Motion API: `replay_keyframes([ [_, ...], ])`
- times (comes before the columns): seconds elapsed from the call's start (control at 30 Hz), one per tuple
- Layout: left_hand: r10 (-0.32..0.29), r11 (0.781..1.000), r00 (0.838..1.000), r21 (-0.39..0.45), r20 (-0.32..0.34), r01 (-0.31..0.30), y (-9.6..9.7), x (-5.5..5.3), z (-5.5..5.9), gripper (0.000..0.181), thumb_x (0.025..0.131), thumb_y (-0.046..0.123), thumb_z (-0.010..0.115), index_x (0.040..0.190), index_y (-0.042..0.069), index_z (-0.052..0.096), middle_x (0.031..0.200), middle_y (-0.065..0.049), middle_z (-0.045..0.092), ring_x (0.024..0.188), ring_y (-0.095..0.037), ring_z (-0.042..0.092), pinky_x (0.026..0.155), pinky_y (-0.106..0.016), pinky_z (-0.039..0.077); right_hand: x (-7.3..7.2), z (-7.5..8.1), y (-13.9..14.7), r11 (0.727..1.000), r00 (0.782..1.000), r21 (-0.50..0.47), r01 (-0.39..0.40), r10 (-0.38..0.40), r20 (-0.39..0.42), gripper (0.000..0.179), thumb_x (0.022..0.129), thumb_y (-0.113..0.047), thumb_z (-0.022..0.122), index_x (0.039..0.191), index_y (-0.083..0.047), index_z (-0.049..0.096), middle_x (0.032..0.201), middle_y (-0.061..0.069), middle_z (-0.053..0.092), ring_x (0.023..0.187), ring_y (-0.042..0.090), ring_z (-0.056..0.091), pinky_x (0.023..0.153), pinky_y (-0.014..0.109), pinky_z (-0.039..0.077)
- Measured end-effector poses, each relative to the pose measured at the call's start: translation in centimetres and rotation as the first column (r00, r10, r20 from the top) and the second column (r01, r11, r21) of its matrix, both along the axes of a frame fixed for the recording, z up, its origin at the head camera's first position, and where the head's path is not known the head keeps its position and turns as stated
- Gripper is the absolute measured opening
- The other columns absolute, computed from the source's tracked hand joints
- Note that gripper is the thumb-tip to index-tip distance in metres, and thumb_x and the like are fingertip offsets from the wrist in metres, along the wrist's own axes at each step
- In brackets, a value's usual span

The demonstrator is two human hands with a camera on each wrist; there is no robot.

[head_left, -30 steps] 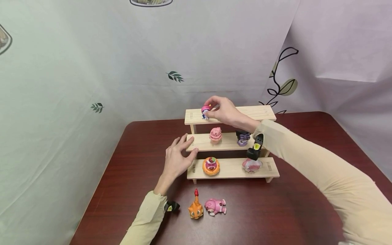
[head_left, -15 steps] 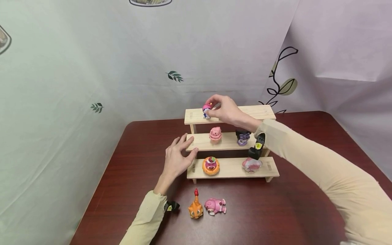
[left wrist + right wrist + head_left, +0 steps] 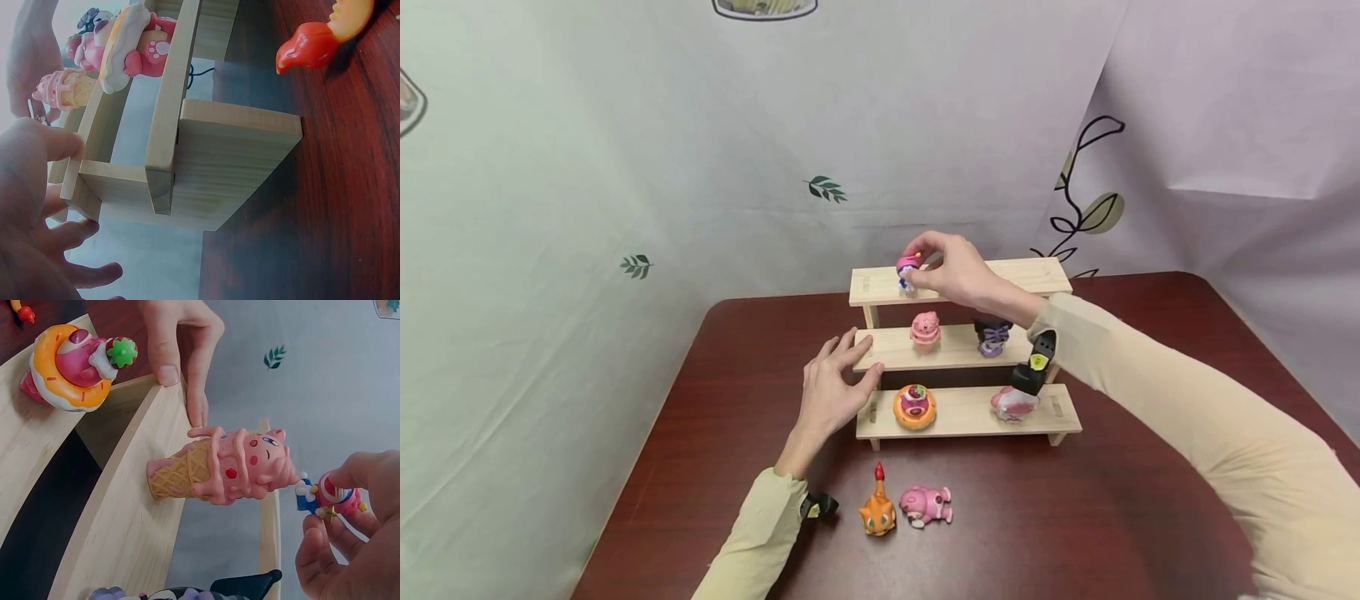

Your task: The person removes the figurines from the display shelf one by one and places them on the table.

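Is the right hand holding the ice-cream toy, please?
No, the right hand holds a pink-and-blue toy; the ice-cream toy stands on the middle shelf.

The stand [image 3: 966, 410] looks matt wood, the held figurine [image 3: 325, 499] plastic.

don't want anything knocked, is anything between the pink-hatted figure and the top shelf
Nothing visible: the right hand holds the pink-hatted figure at the top shelf. The ice-cream figure stands on the middle shelf.
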State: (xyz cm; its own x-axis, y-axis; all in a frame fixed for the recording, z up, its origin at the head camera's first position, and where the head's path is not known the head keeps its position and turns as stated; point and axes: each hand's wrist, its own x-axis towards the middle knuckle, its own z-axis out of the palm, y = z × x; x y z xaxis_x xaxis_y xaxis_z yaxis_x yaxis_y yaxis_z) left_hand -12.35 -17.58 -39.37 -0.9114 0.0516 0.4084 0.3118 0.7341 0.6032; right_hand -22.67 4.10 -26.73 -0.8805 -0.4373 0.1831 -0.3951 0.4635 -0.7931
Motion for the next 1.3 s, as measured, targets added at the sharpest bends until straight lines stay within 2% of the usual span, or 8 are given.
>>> replay_keyframes([
  [0.73, -0.003, 1.0, 1.0, 0.011, -0.006, 0.003, 0.0, 0.1, -0.3, 0.048, 0.089, 0.032, 0.071, 0.133, 0.013, 0.068, 0.144, -0.013, 0.053, 0.134, -0.043, 0.043, 0.102, -0.065, 0.028, 1.9, 0.9, 1.7, 1.0, 0.999, 0.022, -0.008, 0.009, -0.036, 0.025, 0.089, -0.013, 0.073, 0.113, -0.006, 0.067, 0.103, 0.01, 0.064, 0.088, 0.025, 0.063, 0.072, 0.035, 0.049],
  [0.97, 0.001, 1.0, 1.0, 0.004, -0.019, -0.001, 0.0, 0.0, -0.3, 0.048, 0.088, 0.032, 0.072, 0.132, 0.014, 0.068, 0.143, -0.013, 0.054, 0.134, -0.043, 0.043, 0.102, -0.065, 0.029, 2.4, 1.0, 2.2, 1.0, 0.999, 0.022, -0.01, 0.011, -0.047, 0.029, 0.09, -0.016, 0.072, 0.116, -0.004, 0.065, 0.105, 0.011, 0.064, 0.087, 0.026, 0.063, 0.07, 0.034, 0.049],
  [1.3, -0.003, 1.0, 1.0, 0.01, -0.019, 0.003, 0.0, -0.1, -0.4, 0.048, 0.088, 0.031, 0.072, 0.132, 0.014, 0.068, 0.144, -0.013, 0.054, 0.134, -0.043, 0.043, 0.102, -0.065, 0.029, 3.0, 1.1, 3.0, 1.0, 0.998, 0.009, -0.011, 0.011, -0.067, 0.026, 0.089, -0.013, 0.072, 0.113, -0.004, 0.066, 0.102, 0.009, 0.065, 0.084, 0.024, 0.064, 0.071, 0.035, 0.048],
])
